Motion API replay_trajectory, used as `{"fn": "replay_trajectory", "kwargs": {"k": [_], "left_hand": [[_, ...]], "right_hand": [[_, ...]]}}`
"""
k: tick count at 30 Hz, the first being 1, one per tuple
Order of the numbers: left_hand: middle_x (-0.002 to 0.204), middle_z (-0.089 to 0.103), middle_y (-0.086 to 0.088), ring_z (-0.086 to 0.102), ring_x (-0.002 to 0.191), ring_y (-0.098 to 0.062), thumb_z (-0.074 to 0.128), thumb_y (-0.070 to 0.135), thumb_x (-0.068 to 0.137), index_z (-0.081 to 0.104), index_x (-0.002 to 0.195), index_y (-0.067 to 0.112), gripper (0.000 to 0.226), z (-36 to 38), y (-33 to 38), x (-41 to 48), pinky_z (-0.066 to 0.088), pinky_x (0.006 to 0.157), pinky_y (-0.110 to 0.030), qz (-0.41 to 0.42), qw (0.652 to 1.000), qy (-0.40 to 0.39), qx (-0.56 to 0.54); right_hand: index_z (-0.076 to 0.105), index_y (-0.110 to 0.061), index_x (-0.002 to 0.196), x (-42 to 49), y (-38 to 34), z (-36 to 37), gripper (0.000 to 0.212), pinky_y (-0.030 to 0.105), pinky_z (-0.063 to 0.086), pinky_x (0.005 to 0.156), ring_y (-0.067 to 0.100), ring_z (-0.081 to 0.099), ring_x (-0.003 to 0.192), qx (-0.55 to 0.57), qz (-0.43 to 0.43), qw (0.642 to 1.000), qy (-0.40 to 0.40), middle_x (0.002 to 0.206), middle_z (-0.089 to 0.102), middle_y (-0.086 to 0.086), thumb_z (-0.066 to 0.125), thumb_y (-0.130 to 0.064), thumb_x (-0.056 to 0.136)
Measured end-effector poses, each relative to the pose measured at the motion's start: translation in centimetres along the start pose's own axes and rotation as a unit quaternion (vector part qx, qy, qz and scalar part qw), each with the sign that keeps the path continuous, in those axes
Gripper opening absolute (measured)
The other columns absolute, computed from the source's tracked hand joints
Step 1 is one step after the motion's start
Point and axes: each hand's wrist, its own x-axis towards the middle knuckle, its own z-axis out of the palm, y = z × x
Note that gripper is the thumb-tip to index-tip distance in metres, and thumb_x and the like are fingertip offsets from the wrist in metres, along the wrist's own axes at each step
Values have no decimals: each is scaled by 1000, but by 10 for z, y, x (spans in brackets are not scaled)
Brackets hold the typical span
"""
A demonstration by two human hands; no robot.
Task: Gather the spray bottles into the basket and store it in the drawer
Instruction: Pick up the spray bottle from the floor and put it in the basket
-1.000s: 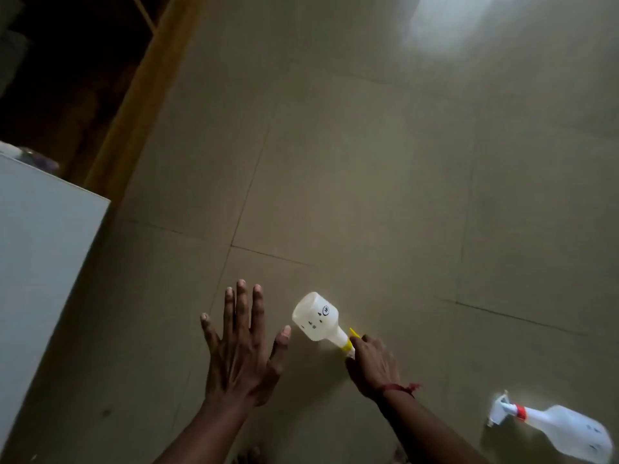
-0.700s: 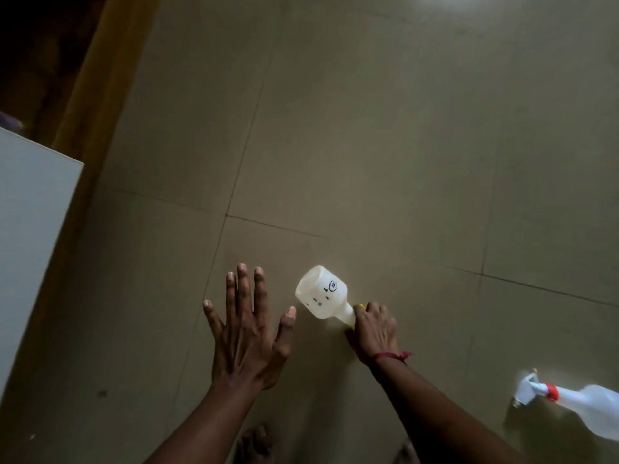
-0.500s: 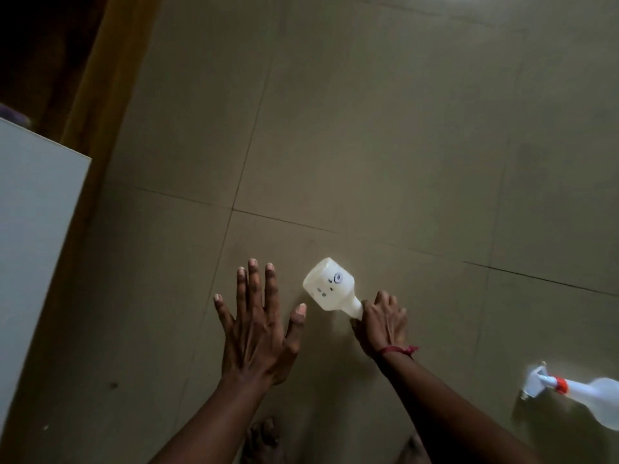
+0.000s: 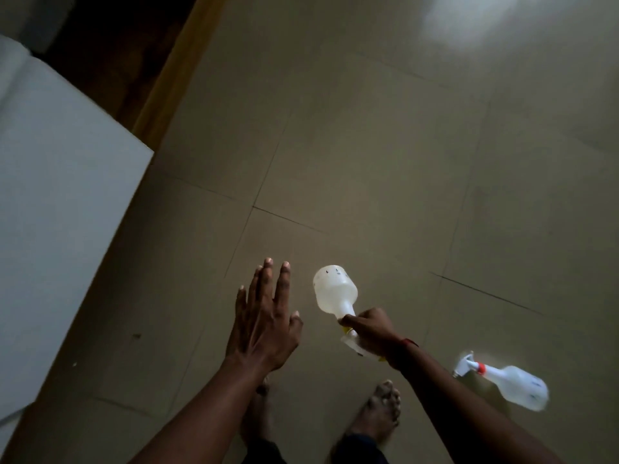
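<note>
My right hand point(image 4: 370, 329) grips a white spray bottle with a yellow collar point(image 4: 335, 293) by its neck and spray head, holding it above the tiled floor with its base pointing up and away. Left of it my left hand point(image 4: 264, 321) hovers flat, fingers spread, holding nothing. A second white spray bottle with a red collar point(image 4: 509, 380) lies on its side on the floor at the lower right, nozzle towards my right arm. No basket or drawer shows.
A large white flat-topped piece of furniture point(image 4: 57, 202) fills the left side. Behind it runs a wooden edge point(image 4: 167, 78) with a dark recess beyond. My bare feet point(image 4: 378, 413) stand on the beige tiles point(image 4: 368, 162) below my hands.
My right hand has lifted the yellow-collared bottle higher and tilted its base further up. The view has swung, so the white furniture and my feet show more. My left hand stays spread.
</note>
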Motion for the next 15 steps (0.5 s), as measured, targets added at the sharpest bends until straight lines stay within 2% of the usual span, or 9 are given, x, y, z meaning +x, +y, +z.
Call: {"fn": "replay_trajectory", "kwargs": {"k": [3,5,7,9,10,12,15], "left_hand": [[162,11,-13,17,147,-30,49,38,84,4,153,22,84,-30,-2,-25,21,118,-49,-22,1000,11,-5],[159,18,-15,22,145,-31,51,37,85,11,152,20,80,-53,-7,-41,25,116,-50,-47,999,22,-8],[157,24,-16,26,142,-31,52,36,85,17,151,18,76,-76,-12,-57,28,114,-51,-72,997,33,-6],[152,33,-16,32,138,-31,51,35,85,24,148,16,71,-98,-14,-70,33,111,-49,-85,996,37,-7],[149,38,-15,37,135,-30,50,35,85,29,146,16,67,-110,-15,-76,35,108,-46,-88,995,34,-12],[143,45,-10,45,126,-27,48,34,85,36,141,18,60,-134,-15,-88,39,101,-41,-99,993,30,-49],[136,50,-4,53,117,-24,48,34,85,41,136,24,53,-170,-13,-108,44,92,-35,-125,984,45,-121]], "right_hand": [[68,-3,78,-54,-24,-3,29,22,38,43,13,48,43,45,-7,998,-46,61,57,7,66,-32,81],[64,-2,101,-88,-43,-4,32,23,37,42,14,49,45,99,-10,991,-90,78,64,12,61,-31,87],[55,-11,113,-120,-60,-3,29,23,36,43,17,52,50,146,-6,983,-115,97,66,16,57,-30,91],[49,-20,117,-147,-75,-5,27,26,41,47,22,60,57,190,-3,972,-136,112,65,20,55,-31,93],[49,-26,119,-160,-82,-6,27,31,48,51,27,65,66,209,-6,965,-159,118,61,23,55,-31,93],[53,-35,122,-183,-95,-9,27,50,58,67,38,67,92,239,-24,945,-220,125,52,25,52,-31,95],[59,-34,123,-215,-112,-12,29,65,52,84,41,55,119,247,-57,931,-264,131,43,23,47,-26,98]]}}
